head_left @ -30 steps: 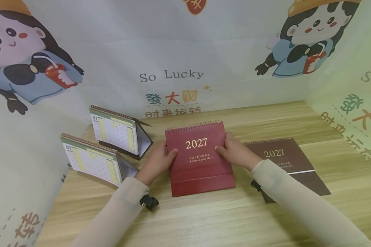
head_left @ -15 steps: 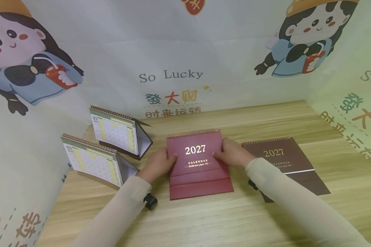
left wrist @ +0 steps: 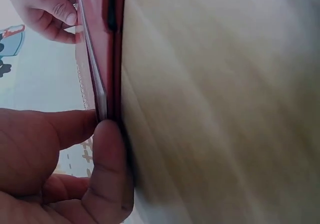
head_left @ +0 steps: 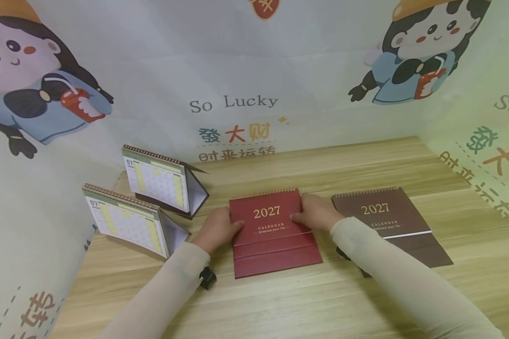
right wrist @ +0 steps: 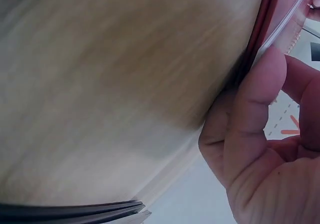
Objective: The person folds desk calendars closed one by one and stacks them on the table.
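A red 2027 desk calendar [head_left: 269, 219] with a spiral binding along its far edge lies folded nearly flat, low over the table. My left hand [head_left: 219, 228] pinches its left edge, thumb on the cover. At the right edge, my right hand [head_left: 320, 212] pinches it the same way, thumb on top. In the left wrist view, thumb and fingers meet at the side of the red calendar [left wrist: 97, 53], its white pages showing between the covers. The right wrist view has my fingers at the edge of the red calendar [right wrist: 285, 13], close to the wood.
To the right lies a brown 2027 calendar [head_left: 375, 212], partly behind my right sleeve. Two desk calendars stand as tents at the left, a front one [head_left: 125, 221] and a rear one [head_left: 157, 181]. A printed backdrop [head_left: 314, 94] rises behind the wooden table [head_left: 271, 306].
Both hands have brought the red calendar down and toward me, and it now lies flatter. Its grip at both sides has stayed the same. The other calendars have not moved.
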A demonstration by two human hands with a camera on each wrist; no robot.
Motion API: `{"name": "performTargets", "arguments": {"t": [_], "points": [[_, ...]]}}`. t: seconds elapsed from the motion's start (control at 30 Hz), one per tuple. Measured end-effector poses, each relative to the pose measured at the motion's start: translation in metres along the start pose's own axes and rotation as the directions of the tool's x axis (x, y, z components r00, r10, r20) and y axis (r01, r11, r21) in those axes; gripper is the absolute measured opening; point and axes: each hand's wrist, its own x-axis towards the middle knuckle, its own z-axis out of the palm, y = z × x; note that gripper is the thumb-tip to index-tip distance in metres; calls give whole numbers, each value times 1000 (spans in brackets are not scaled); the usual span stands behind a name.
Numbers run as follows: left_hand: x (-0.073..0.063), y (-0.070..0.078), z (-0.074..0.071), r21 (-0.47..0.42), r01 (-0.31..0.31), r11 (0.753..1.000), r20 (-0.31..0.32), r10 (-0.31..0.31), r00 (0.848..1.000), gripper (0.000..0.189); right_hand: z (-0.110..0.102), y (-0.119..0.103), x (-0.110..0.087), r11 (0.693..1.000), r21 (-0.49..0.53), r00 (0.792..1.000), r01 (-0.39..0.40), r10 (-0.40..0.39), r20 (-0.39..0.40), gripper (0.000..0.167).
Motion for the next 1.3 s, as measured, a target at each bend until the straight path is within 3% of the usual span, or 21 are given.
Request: {"name": "performTargets", "arguments": {"t": [0.17, 0.27, 0.37, 0.43, 0.5, 0.6, 0.63, 0.73, 0.93, 1.2, 1.3], "points": [[-1, 3, -6, 110, 13, 994, 16, -15, 1000, 28, 0, -3, -1, 997, -78, 998, 26, -31, -59, 67], [-1, 9, -8, 216, -53, 975, -14, 57, 998, 35, -1, -5, 0, 986, -143, 987, 89, -106, -117, 65], [0, 15, -6, 304, -199, 931, 0, 209, 978, 48, 1, -8, 2, 958, -225, 966, 178, -213, -143, 65], [1, 18, -2, 370, -291, 882, 64, 288, 955, 58, 6, -8, 5, 923, -303, 951, 235, -283, -123, 68], [0, 18, 2, 413, -348, 842, 150, 314, 938, 65, 14, -9, 7, 878, -389, 940, 277, -332, -80, 74], [-2, 18, 7, 453, -377, 808, 280, 273, 921, 71, 23, -10, 7, 823, -477, 937, 309, -351, 2, 83], [-4, 19, 7, 452, -376, 809, 310, 253, 917, 71, 25, -11, 7, 813, -492, 939, 312, -342, 32, 84], [-6, 19, 7, 459, -371, 807, 364, 210, 907, 70, 27, -14, 3, 817, -492, 954, 300, -269, 135, 86], [-9, 20, 7, 491, -379, 784, 400, 183, 898, 70, 28, -18, 2, 837, -477, 954, 268, -160, 255, 87], [-12, 21, 10, 505, -396, 767, 416, 186, 890, 70, 29, -16, 0, 860, -438, 953, 261, -156, 262, 88], [-11, 19, 12, 498, -392, 774, 416, 184, 891, 70, 29, -17, 0, 859, -439, 951, 263, -155, 267, 88]]}}
